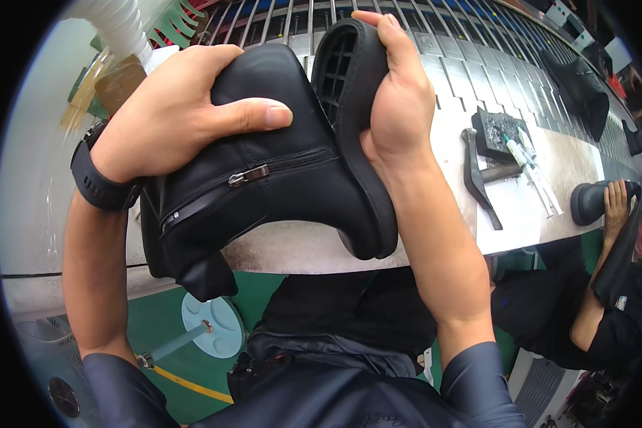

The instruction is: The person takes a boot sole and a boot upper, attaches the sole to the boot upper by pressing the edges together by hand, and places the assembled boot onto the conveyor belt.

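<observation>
I hold a black ankle boot point(264, 203) on its side in front of me, with its zipper facing up. My left hand point(185, 114) is wrapped over the upper, its thumb lying across the leather near the toe. In my right hand point(404, 100) is the toe end of the black rubber sole point(362, 78), with the fingers behind it. At the toe the sole stands apart from the upper, and its gridded inner face shows in the gap. Toward the heel, sole and upper meet. The boot's shaft hangs toward the lower left.
On the bench point(571, 153) to the right are a hammer point(472, 178), a black block point(492, 128) and syringes point(531, 167). Metal conveyor slats point(471, 78) run behind. A co-worker's hand point(615, 207) holds another boot point(588, 205). A white hose point(118, 28) and a blue stool point(217, 332) are left.
</observation>
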A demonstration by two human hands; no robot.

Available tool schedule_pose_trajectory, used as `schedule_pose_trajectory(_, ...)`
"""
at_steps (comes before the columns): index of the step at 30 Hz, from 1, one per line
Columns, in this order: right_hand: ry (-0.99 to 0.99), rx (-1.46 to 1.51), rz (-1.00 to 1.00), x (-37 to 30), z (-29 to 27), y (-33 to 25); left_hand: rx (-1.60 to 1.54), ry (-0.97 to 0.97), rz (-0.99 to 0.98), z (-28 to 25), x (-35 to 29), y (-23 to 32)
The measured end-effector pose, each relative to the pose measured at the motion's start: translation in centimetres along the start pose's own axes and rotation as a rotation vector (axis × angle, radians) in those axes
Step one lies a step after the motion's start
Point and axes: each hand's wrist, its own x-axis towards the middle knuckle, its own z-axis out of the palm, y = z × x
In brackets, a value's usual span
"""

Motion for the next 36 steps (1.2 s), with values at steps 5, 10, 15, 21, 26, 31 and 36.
schedule_pose_trajectory(5, -0.008, 0.089, 0.027, 0.0, -0.1, 0.1, -0.034, -0.011, 0.017, 0.1, 0.1, -0.3)
schedule_pose_trajectory(10, -0.100, -0.016, -0.010, -0.2, 0.8, -0.4, -0.011, -0.007, 0.019, 0.0, 0.0, -0.3)
schedule_pose_trajectory(15, -0.155, -0.094, -0.009, 0.0, 2.0, -1.2, 0.035, 0.045, 0.064, 0.0, 0.1, 0.0)
schedule_pose_trajectory(21, -0.223, -0.208, -0.001, 0.2, 2.2, -1.9, 0.087, 0.032, 0.029, -0.3, 0.1, 1.0)
schedule_pose_trajectory(26, -0.294, -0.362, -0.058, 0.1, 1.8, -3.0, 0.173, 0.078, 0.071, -0.2, -0.1, 1.6)
schedule_pose_trajectory(31, -0.308, -0.341, -0.019, -0.1, 1.6, -3.7, 0.194, 0.078, 0.073, -0.3, -0.1, 2.8)
schedule_pose_trajectory(36, -0.328, -0.415, -0.044, -0.3, 1.8, -4.3, 0.245, 0.105, 0.077, -0.3, -0.6, 3.2)
